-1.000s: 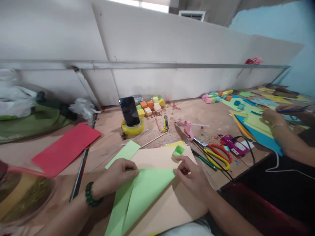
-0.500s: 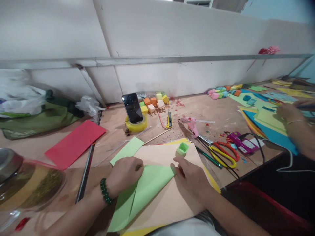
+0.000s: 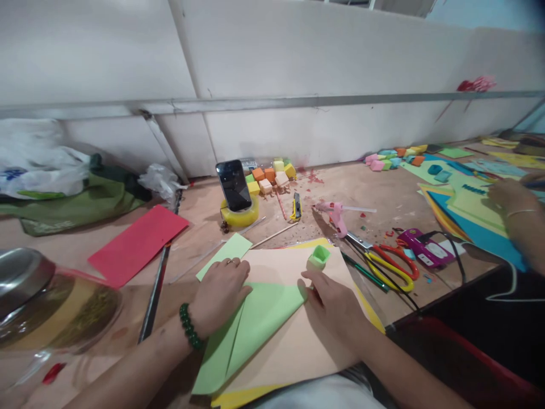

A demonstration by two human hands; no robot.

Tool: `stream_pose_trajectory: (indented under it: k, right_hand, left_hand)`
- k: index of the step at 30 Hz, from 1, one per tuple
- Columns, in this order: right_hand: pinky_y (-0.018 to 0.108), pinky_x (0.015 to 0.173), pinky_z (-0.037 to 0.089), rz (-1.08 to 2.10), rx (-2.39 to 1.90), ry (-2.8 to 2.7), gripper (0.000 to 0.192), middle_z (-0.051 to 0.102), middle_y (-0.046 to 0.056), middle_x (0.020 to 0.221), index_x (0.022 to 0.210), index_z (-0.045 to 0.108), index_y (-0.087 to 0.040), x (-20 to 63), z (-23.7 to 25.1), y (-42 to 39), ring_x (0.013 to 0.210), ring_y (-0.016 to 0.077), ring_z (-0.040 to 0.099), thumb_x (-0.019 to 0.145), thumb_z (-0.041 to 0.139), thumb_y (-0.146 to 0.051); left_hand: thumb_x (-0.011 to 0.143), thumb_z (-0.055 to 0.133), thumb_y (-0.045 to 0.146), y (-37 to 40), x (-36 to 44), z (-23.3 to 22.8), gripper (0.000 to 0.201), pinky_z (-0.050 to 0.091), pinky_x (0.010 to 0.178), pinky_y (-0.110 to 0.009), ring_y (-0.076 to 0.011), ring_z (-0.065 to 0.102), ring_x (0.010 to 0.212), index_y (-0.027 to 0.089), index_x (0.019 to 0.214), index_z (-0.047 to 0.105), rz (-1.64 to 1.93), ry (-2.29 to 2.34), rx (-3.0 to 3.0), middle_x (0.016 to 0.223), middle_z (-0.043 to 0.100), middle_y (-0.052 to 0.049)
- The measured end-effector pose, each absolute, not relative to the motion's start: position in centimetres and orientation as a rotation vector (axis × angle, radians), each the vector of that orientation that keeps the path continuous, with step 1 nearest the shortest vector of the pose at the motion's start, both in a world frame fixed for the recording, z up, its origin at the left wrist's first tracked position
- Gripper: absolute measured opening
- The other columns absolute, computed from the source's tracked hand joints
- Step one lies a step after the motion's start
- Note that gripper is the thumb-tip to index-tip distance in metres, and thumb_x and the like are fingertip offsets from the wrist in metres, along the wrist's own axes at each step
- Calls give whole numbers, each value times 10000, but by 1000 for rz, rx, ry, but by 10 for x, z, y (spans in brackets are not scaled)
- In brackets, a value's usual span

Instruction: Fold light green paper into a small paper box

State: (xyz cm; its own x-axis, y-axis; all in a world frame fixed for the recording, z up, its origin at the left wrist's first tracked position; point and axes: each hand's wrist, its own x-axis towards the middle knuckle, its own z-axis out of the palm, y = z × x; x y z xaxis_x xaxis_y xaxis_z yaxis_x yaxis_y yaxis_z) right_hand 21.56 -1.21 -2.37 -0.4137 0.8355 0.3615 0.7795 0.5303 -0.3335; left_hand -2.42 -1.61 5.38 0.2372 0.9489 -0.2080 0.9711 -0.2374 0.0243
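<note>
A sheet of light green paper (image 3: 264,312), folded over on itself, lies across a larger peach sheet (image 3: 293,355). My left hand (image 3: 223,289) presses on its upper left part, fingers lying on the paper and thumb apart; a ring and a green bead bracelet (image 3: 190,326) show. My right hand (image 3: 334,304) has the folded sheet's right corner between thumb and fingers. Just beyond that hand stands a small open green paper box (image 3: 319,257). A narrow green strip (image 3: 227,253) sticks out beyond my left hand.
Scissors (image 3: 394,267), a pink glue gun (image 3: 337,216) and a yellow cutter (image 3: 296,207) lie ahead and right. A phone (image 3: 234,184) leans in a tape roll (image 3: 241,214) near paper cubes (image 3: 268,176). A glass jar (image 3: 55,307) is left. A co-worker's hand (image 3: 508,199) works far right.
My left hand has loosened from a curled position and lies flatter on the green paper. My right hand keeps the corner. The view has shifted slightly.
</note>
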Motion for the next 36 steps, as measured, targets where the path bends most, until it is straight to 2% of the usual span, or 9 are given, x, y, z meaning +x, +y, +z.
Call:
stream_pose_trajectory:
  k: [4,9,12,15,20,26,28,31,36]
  right_hand:
    - [253,543,468,203,-1294,-2283,221,725,57,902,1007,609,-191,216,-23,-12,632,161,668,947,399,-231]
    - [254,536,469,220,-1282,-2286,219,716,44,864,983,614,-203,217,-22,-12,643,167,673,935,401,-207]
    - [249,545,477,235,-1286,-2297,208,719,46,882,973,616,-212,217,-20,-12,668,169,680,932,411,-212]
    - [249,546,480,252,-1281,-2296,200,720,47,892,967,618,-211,217,-20,-12,680,171,682,929,421,-211]
    - [251,527,456,231,-1287,-2289,210,714,42,866,974,612,-199,216,-21,-11,644,163,670,943,405,-214]
    - [227,504,411,90,-1327,-2306,213,674,46,855,982,615,-192,216,-20,-13,641,137,638,950,408,-233]
    - [231,506,400,12,-1342,-2302,199,647,44,825,905,616,-195,217,-19,-15,661,143,620,939,425,-239]
    - [253,556,404,-86,-1326,-2303,205,618,47,772,799,601,-203,218,-16,-16,723,172,596,929,446,-235]
    - [270,599,390,-80,-1306,-2319,225,606,41,748,769,600,-201,221,-15,-16,719,173,570,940,457,-233]
  left_hand:
    - [849,553,227,-13,-33,54,76,398,740,-336,-237,565,857,168,808,578,-156,1781,2221,894,622,-73]
    - [839,550,196,-14,-39,46,39,403,774,-353,-229,551,870,173,851,579,-19,1739,2194,901,619,-58]
    - [868,491,156,-15,-42,34,128,422,781,-361,-226,533,887,186,942,590,123,1617,2349,943,610,-66]
    - [900,399,73,-16,-45,26,244,426,777,-339,-210,514,861,189,890,613,162,1346,2586,935,601,-75]
    - [918,382,41,-18,-40,33,246,427,760,-309,-193,514,811,154,859,593,-17,1066,2716,904,621,-75]
    - [783,457,-42,-16,-20,59,221,475,779,-298,-209,583,850,118,824,605,-300,1150,2559,928,640,-114]
    - [789,478,22,-15,-10,64,240,493,674,-314,-219,604,770,130,960,606,-387,1160,2552,882,633,-108]
    - [786,528,71,-16,6,65,463,474,581,-298,-226,628,710,216,1226,510,-459,1171,2630,857,628,-89]
    - [819,532,39,-26,27,51,457,448,573,-286,-251,643,744,263,1217,511,-501,1262,2741,810,638,-95]
